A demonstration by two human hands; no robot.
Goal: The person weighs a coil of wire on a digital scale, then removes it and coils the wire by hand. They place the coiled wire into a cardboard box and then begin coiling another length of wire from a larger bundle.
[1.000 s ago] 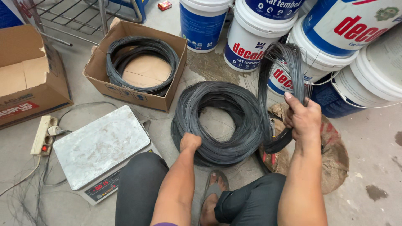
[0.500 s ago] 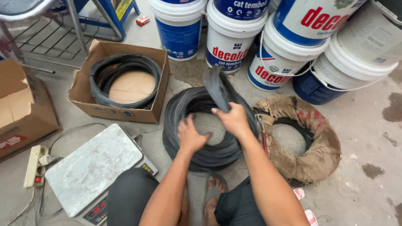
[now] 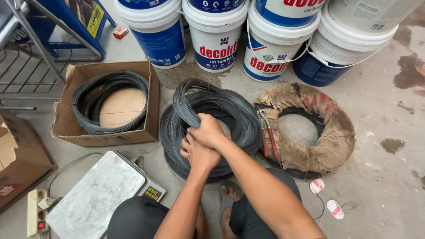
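Dark steel wire lies in a large coil [image 3: 212, 128] on the concrete floor [image 3: 380, 177], straight in front of the person's knees; both hands meet over its near left part. The right hand [image 3: 210, 132] has its grip closed around a bundle of strands [image 3: 186, 106] lifted out of the coil and arching up and back toward the buckets; the left hand [image 3: 198, 152] sits just below and touching it, fingers curled onto the same wire, though how tightly it grips I cannot tell.

Around the coil the floor is crowded; a cardboard box [image 3: 152, 102] stands just beside it on the left, holding a smaller wire coil [image 3: 95, 97]; on the right, touching or nearly so, lies a burlap-wrapped ring [image 3: 327, 132] with red-handled pliers [image 3: 268, 132] resting on its inner edge. A row of paint buckets [image 3: 214, 40] closes off the far side; a grey weighing scale [image 3: 95, 197] sits by the person's left knee, with a power strip [image 3: 37, 210] beyond it; another cardboard box [image 3: 20, 161] is at the far left; a bare foot [image 3: 230, 194] shows under the coil's near edge.
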